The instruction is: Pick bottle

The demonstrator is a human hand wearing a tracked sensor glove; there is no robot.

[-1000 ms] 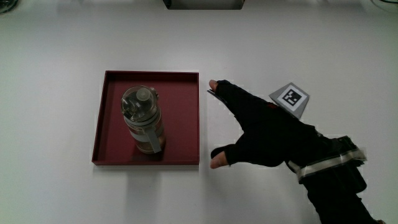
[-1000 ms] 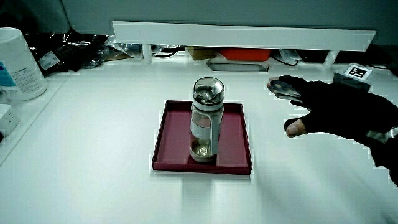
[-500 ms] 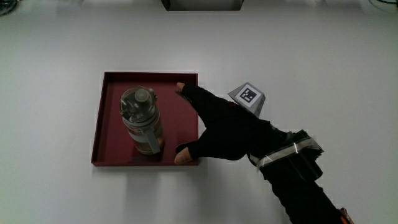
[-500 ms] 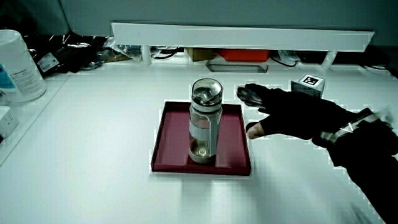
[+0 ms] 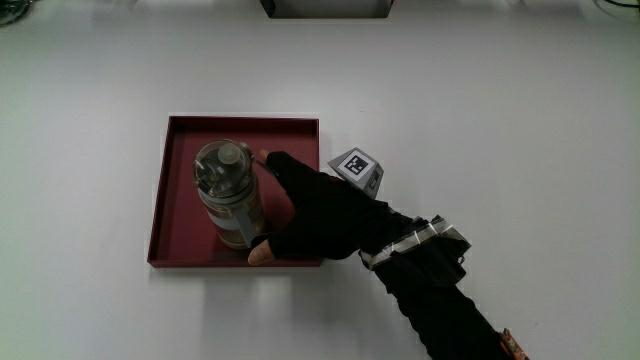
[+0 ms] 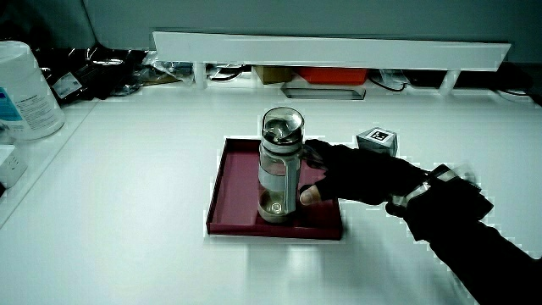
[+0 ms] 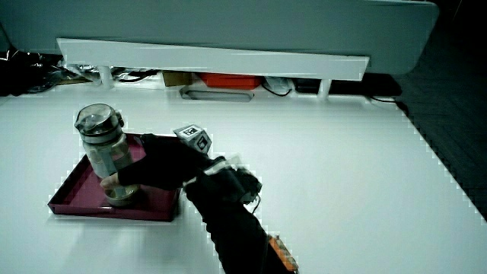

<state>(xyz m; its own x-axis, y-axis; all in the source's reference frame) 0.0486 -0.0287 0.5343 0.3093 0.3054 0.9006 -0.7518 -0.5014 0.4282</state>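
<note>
A clear bottle (image 5: 228, 192) with a grey lid stands upright in a dark red tray (image 5: 180, 140). Both side views show the bottle (image 6: 278, 169) (image 7: 103, 148) and the tray (image 6: 233, 191) (image 7: 72, 196). The hand (image 5: 272, 205) in its black glove reaches over the tray's edge and sits right beside the bottle, open. Its fingers are spread, with the thumb low by the bottle's base and the forefinger near the lid. In both side views the hand (image 6: 312, 172) (image 7: 133, 164) cups toward the bottle without closing around it. The patterned cube (image 5: 357, 168) rides on the hand's back.
A low white partition (image 6: 330, 47) (image 7: 213, 57) runs along the table's edge farthest from the person, with an orange item (image 6: 334, 74) and cables under it. A large white container (image 6: 25, 89) stands at the table's edge in a side view. A dark object (image 5: 325, 6) lies near the partition.
The hand has moved from beside the tray across its edge to the bottle, fingers still spread. The bottle and tray have not moved.
</note>
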